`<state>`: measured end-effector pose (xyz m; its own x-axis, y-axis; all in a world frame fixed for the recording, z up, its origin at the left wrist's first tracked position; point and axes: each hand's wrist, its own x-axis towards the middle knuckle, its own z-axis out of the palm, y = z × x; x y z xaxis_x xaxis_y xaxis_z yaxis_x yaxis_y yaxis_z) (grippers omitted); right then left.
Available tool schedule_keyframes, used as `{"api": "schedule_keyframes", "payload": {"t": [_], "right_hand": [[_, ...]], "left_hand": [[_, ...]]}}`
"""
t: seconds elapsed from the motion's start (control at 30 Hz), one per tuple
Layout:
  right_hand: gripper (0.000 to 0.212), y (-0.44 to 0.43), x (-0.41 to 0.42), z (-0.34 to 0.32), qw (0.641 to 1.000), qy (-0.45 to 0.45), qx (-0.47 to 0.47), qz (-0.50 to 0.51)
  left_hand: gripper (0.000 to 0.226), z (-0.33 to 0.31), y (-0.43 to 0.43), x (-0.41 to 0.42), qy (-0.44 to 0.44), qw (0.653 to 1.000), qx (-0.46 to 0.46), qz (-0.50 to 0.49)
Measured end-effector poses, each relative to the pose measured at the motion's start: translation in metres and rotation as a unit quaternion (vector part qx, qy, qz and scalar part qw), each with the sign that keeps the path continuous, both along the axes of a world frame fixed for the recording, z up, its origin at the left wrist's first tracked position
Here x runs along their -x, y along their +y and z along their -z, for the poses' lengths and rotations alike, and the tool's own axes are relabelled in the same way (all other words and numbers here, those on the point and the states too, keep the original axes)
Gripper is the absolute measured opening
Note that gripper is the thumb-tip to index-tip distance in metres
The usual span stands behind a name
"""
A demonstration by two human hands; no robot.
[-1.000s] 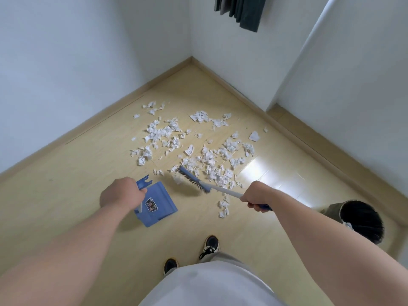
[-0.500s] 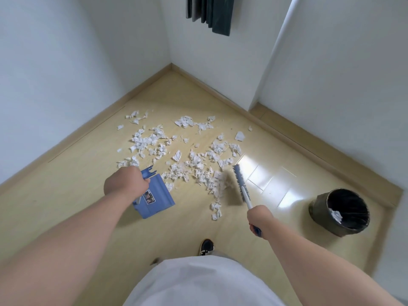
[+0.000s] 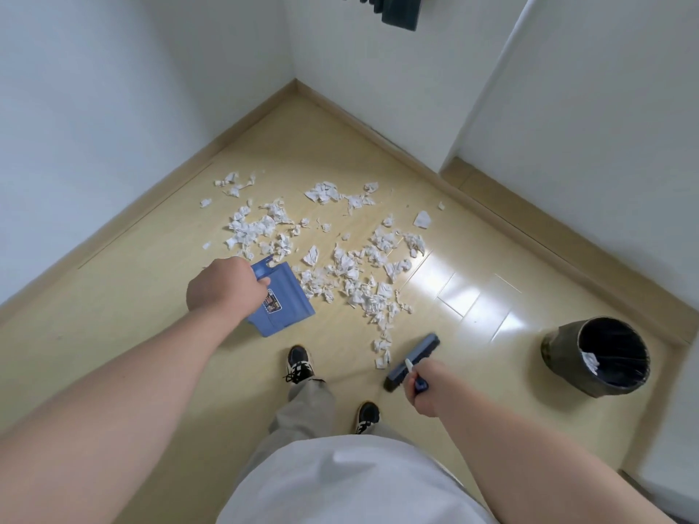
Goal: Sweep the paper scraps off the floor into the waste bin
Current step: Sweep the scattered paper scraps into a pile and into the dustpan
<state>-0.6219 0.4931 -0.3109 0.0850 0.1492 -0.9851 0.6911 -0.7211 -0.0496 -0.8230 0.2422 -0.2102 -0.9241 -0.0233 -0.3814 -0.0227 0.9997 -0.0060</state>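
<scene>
White paper scraps (image 3: 351,274) lie scattered over the pale wood floor (image 3: 151,334) in the corner of the room. My left hand (image 3: 223,283) grips the handle of a blue dustpan (image 3: 281,304), which is tilted just left of the scrap pile. My right hand (image 3: 425,385) holds a blue hand brush (image 3: 412,355) by its handle, with the bristle head near the floor, right of the nearest scraps. A dark round waste bin (image 3: 597,355) with a black liner stands at the right and holds some white paper.
White walls with wooden skirting close the corner behind and right of the scraps. My two shoes (image 3: 299,363) stand just below the pile. A dark cloth (image 3: 397,9) hangs on the far wall. Bare floor lies between brush and bin.
The brush has swung from the middle of the pile back toward me and to the right. The dustpan stayed beside the pile. My view shifted, bringing the bin and shoes fully into sight.
</scene>
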Motion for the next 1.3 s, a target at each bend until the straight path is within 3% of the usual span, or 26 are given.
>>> {"api": "schedule_keyframes", "payload": {"t": [0.53, 0.77, 0.93, 1.3], "right_hand": [[0.009, -0.068, 0.178, -0.011, 0.990, 0.111, 0.079, -0.048], [0.009, -0.064, 0.211, -0.051, 0.988, 0.111, 0.039, -0.098], [0.013, -0.028, 0.211, -0.065, 0.988, 0.101, -0.045, -0.105], [0.022, 0.089, 0.222, -0.038, 0.979, 0.069, -0.181, -0.061]], "left_hand": [[0.027, -0.005, -0.035, 0.154, -0.011, 0.999, -0.036, 0.025], [0.033, -0.020, -0.024, 0.190, 0.014, 0.998, -0.002, 0.059], [0.036, -0.025, -0.002, 0.208, 0.022, 0.997, -0.006, 0.072], [0.039, -0.028, 0.083, 0.235, 0.034, 0.994, -0.002, 0.102]]}}
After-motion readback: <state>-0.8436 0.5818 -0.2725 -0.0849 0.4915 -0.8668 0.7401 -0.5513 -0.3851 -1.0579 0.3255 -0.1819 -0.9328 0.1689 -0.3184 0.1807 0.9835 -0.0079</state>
